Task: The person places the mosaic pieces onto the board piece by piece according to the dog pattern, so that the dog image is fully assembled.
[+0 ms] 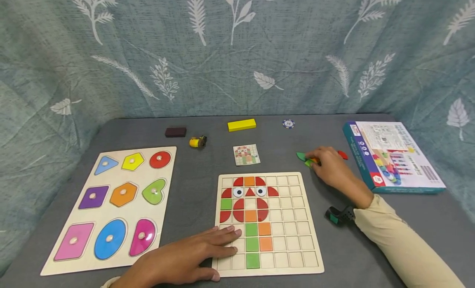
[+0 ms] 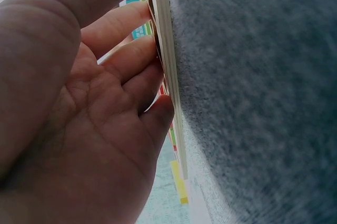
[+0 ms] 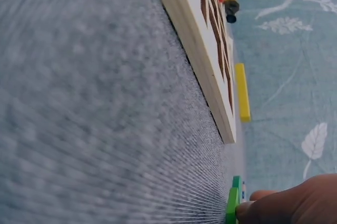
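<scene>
My left hand lies with straight fingers across the lower left of a wooden grid board. In the left wrist view, its fingertips meet the board's edge. Red, orange and green tiles and two eye tiles sit in the grid, forming a bird-like figure. My right hand is over a small group of loose pieces right of the board. Its fingertips are at a light green piece, with a dark green piece beside it. An orange piece shows by the fingers, which partly hide the group; whether they pinch one I cannot tell.
A shape puzzle board is at left. A picture card lies behind the grid. Farther back are a yellow block, dark block, small yellow-black toy and poker chip. A box is at right.
</scene>
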{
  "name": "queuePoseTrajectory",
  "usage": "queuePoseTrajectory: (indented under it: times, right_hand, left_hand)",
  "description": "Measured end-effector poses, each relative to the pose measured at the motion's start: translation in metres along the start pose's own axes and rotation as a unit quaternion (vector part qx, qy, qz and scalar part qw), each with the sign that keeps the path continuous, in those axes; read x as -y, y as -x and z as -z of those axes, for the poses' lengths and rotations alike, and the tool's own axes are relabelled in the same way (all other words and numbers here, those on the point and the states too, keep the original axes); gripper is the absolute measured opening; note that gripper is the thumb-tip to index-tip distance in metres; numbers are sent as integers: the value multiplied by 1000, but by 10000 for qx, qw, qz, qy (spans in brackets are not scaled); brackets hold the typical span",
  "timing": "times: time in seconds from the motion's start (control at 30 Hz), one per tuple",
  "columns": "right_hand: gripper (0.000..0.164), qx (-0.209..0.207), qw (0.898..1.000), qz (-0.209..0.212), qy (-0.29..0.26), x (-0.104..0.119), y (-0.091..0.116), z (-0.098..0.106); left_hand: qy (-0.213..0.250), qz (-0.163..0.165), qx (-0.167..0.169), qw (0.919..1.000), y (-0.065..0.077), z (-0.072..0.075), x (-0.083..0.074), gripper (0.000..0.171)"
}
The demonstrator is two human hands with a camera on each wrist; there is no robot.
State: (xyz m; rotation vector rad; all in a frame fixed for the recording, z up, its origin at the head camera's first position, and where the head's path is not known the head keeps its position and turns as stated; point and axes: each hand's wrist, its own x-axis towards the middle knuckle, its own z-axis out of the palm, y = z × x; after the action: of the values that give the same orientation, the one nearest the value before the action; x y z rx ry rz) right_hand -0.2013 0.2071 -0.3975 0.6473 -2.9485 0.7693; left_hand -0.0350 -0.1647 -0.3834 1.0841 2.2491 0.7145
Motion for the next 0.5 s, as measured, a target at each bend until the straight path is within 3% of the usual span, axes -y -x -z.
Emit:
queuePoseTrajectory:
  times: [0.5]
  right_hand:
    - [22, 27, 9971, 673, 362, 0, 3, -4]
  left_hand:
    - [3, 42, -25, 10000, 0, -1, 0, 55]
